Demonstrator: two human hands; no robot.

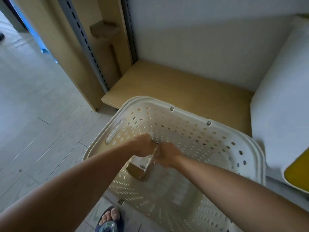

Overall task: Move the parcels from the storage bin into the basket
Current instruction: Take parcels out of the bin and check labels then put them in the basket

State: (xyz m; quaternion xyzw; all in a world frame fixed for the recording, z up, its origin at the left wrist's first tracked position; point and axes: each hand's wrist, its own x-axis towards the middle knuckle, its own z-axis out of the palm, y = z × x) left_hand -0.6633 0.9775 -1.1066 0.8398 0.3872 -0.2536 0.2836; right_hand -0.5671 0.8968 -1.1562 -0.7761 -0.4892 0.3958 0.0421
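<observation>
Pale plank floor [33,123] by low shelf [175,84] | left hand [142,145], right hand [168,154] both closed round brown parcel [140,166] inside white basket [234,129] | lower level, release only once grounded

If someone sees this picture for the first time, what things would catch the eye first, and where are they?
Most striking is the white perforated basket filling the lower centre, standing on the floor in front of a low wooden shelf. Inside it, the left hand and right hand together grip a brown cardboard parcel. At the right edge a yellow panel stands out.
</observation>
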